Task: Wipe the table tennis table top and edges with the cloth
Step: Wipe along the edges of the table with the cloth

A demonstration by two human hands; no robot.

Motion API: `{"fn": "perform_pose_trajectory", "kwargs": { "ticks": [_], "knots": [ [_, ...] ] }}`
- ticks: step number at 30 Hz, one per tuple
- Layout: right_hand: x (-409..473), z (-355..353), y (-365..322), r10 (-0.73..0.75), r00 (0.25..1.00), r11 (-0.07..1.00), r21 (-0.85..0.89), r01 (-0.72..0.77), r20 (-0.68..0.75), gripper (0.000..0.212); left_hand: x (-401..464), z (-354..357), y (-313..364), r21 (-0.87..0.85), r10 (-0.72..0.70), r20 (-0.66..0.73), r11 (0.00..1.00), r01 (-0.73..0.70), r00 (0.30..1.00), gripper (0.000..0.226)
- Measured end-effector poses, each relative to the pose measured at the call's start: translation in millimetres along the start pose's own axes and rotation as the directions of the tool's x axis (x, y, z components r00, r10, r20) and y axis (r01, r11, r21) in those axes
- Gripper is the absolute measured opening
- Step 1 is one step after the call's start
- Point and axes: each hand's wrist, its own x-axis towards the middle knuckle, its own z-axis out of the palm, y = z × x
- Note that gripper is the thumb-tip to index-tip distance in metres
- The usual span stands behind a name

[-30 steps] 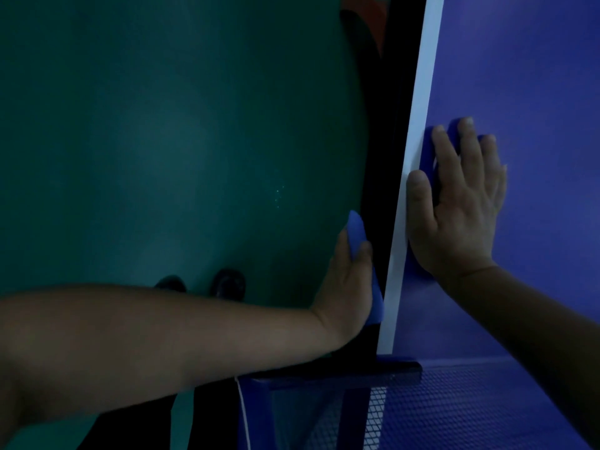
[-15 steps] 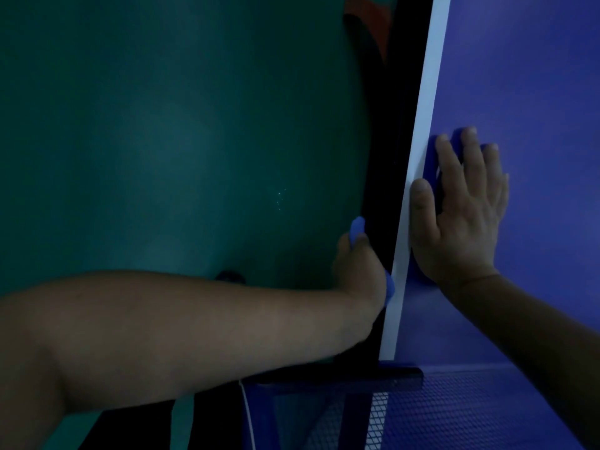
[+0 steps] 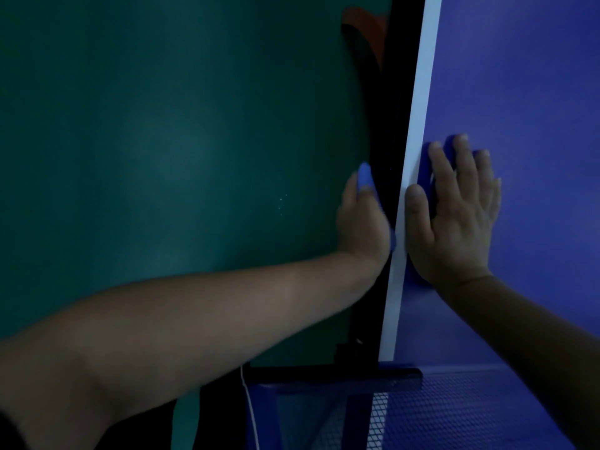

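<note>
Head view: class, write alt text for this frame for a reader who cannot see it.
A person wipes a table tennis table with two blue cloths: the left hand presses one cloth against the dark side edge, and the right hand lies flat on another cloth on top beside the white line. The net runs along the bottom.

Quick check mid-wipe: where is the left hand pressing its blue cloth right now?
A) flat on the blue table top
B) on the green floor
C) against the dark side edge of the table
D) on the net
C: the left hand pins a blue cloth against the dark side edge, left of the white line, while the right hand lies flat on the table top.
</note>
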Motion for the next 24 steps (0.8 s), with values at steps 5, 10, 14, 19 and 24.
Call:
{"fn": "perform_pose_trajectory", "kwargs": {
  "ticks": [5,10,14,19,24],
  "knots": [
    [-0.3,1.8,0.3,-0.001,1.000,1.000,-0.006,0.001,0.010,0.061,-42.2,-15.2,-11.9,0.199,0.119,0.053,0.972,-0.127,0.992,0.050],
    [0.0,3.2,2.1,-0.010,1.000,1.000,0.010,0.010,0.010,0.061,-77.6,-20.0,-24.9,0.253,-0.029,0.009,0.967,0.026,1.000,0.053],
    [-0.5,4.9,2.5,-0.005,1.000,1.000,-0.015,0.005,0.000,0.060,-15.0,5.7,19.8,0.260,0.147,0.014,0.955,-0.145,0.989,0.053],
    [0.1,2.7,1.4,-0.006,1.000,1.000,-0.026,0.006,0.008,0.060,-39.5,-7.6,-0.5,0.316,0.252,0.130,0.906,-0.281,0.959,0.061],
    [7.7,-1.6,4.4,-0.068,0.997,0.997,-0.028,0.067,-0.045,0.052,-76.8,-18.6,-32.0,0.319,0.028,0.039,0.947,-0.039,0.999,0.059]
  ]
}}
